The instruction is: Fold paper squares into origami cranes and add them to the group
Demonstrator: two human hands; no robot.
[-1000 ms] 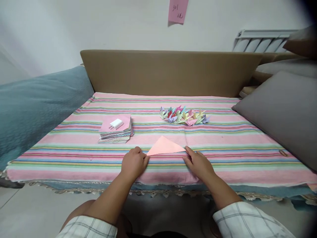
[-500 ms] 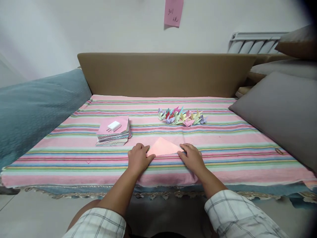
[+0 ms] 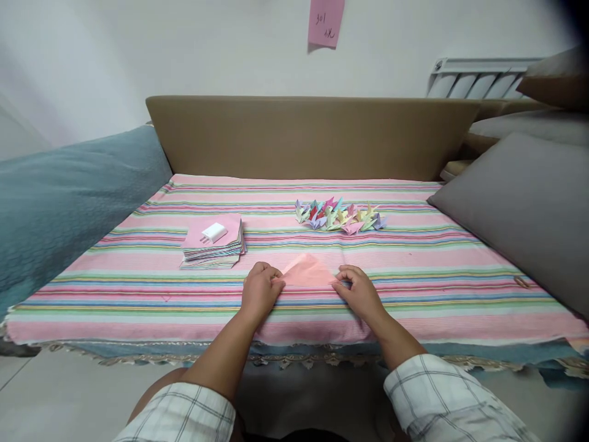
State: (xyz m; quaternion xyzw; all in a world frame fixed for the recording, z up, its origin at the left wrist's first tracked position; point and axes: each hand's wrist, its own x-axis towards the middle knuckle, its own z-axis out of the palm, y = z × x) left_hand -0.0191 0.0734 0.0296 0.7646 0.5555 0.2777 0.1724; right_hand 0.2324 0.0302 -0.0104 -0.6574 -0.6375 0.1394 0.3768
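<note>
A sheet of pink-orange origami paper (image 3: 308, 271), folded to a triangle with its point away from me, lies low over the striped cloth. My left hand (image 3: 262, 288) pinches its left corner between thumb and fingers. The right corner is pinched the same way by my right hand (image 3: 359, 291). Beyond the paper sits a cluster of small folded paper cranes (image 3: 340, 217) in several colours. To the left stands a stack of square coloured paper (image 3: 214, 252), with a white plug adapter (image 3: 214, 232) on top.
The striped cloth (image 3: 138, 276) covers the sofa seat, its brown backrest (image 3: 304, 138) behind. A grey cushion (image 3: 519, 209) leans at right, near a small brown loop (image 3: 521, 282). A blue-covered armrest (image 3: 83, 190) is at left. A pink note (image 3: 325, 23) hangs on the wall.
The left hand has shifted slightly right and both hands now pinch the corners more tightly. The paper's surface looks less flat, with faint creases. The view has moved a little.
</note>
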